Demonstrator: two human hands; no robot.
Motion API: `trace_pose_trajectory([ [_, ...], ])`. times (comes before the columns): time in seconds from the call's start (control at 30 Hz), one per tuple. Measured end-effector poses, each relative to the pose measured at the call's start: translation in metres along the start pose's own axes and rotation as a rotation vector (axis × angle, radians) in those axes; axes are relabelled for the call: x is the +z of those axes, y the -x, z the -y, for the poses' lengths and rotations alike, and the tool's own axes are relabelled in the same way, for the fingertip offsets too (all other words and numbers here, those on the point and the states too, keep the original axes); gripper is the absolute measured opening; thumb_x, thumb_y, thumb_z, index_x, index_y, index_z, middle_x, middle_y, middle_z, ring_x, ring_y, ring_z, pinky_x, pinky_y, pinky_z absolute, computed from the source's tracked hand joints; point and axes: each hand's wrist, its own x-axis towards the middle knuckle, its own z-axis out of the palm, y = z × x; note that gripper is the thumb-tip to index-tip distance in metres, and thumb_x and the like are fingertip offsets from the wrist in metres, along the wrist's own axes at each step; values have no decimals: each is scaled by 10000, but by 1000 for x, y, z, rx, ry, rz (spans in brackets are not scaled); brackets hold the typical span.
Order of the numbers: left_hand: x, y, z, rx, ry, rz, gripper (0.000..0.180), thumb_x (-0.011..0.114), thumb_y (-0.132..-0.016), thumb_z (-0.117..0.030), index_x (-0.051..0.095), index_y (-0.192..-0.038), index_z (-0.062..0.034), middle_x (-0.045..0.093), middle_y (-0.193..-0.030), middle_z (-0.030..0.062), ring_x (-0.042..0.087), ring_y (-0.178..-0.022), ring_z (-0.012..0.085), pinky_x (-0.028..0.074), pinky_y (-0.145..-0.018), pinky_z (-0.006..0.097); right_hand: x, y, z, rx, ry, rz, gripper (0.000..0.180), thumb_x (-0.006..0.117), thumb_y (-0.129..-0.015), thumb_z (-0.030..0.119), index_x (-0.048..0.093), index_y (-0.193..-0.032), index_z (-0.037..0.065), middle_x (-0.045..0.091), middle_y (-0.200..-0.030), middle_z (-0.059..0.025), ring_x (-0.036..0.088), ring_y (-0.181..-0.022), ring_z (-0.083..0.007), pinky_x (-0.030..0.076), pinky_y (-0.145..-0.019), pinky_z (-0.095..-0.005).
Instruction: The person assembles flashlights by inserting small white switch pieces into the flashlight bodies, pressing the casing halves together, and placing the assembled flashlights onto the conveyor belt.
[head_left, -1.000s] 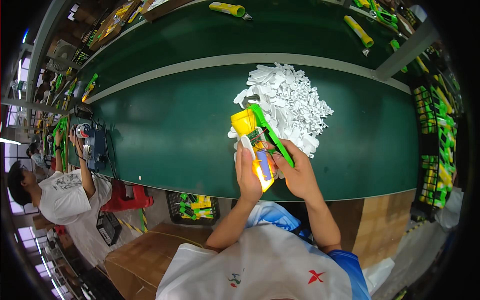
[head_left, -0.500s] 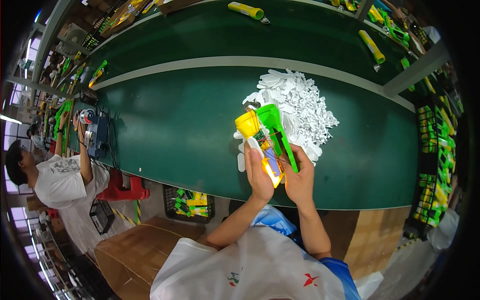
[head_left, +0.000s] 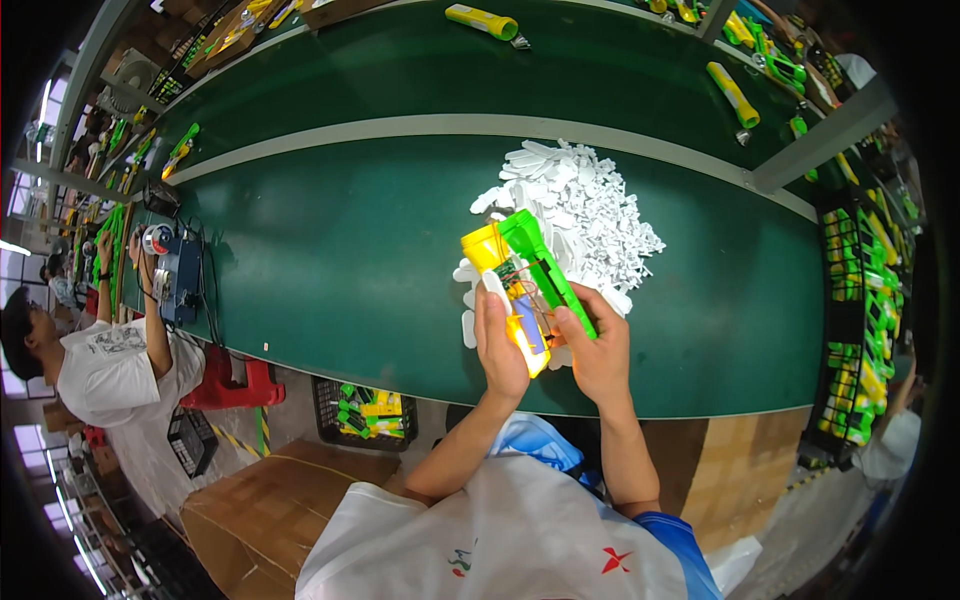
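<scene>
Over the green bench, my left hand (head_left: 503,350) grips the yellow half of a flashlight casing (head_left: 482,252). Inside it lie a purple battery cell (head_left: 527,320) and a small green circuit board (head_left: 508,273); its lower end glows. A white oblong piece (head_left: 495,286) sits along its left edge by my thumb. My right hand (head_left: 602,350) is closed around the green half of the casing (head_left: 522,236), its thumb on the inner side. Thin red wires run between the two halves, which lie side by side, slightly apart.
A pile of white plastic parts (head_left: 595,205) lies just beyond my hands. Two yellow flashlights (head_left: 480,20) rest on the far belt behind a metal rail (head_left: 440,124). Crates of casings (head_left: 365,412) stand below and right. A co-worker (head_left: 125,365) sits left by a blue device (head_left: 180,278).
The green half has turned to lie closer alongside the yellow half. My right thumb now shows against its inner side. The whole view has shifted slightly.
</scene>
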Motion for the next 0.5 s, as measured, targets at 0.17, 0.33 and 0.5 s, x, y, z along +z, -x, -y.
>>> trace_pose_trajectory([
  [0.17,3,1,2,103,-13,-4,437,292,-1095,-301,417,-1404,-19,579,-1211,109,593,-1066,168,482,-931,320,12,2,-1,-145,274,-81,251,670,-920,63,674,-1145,-47,739,-923,-136,679,-811,-128,537,-732,-280],
  [0.33,3,0,8,209,-71,-46,409,293,-1092,-290,410,-1375,-19,554,-1205,103,566,-1065,160,459,-928,315,22,5,-5,-274,179,-76,360,609,-955,35,604,-1311,-13,720,-1126,-158,669,-1009,-147,519,-878,-288],
  [0.5,7,-2,1,235,-38,-88,403,314,-1088,-300,411,-1361,-20,547,-1179,87,557,-1039,150,448,-905,295,20,2,-24,-295,103,39,412,534,-1014,124,528,-1389,-48,667,-1267,-183,626,-1158,-206,458,-1013,-322],
])
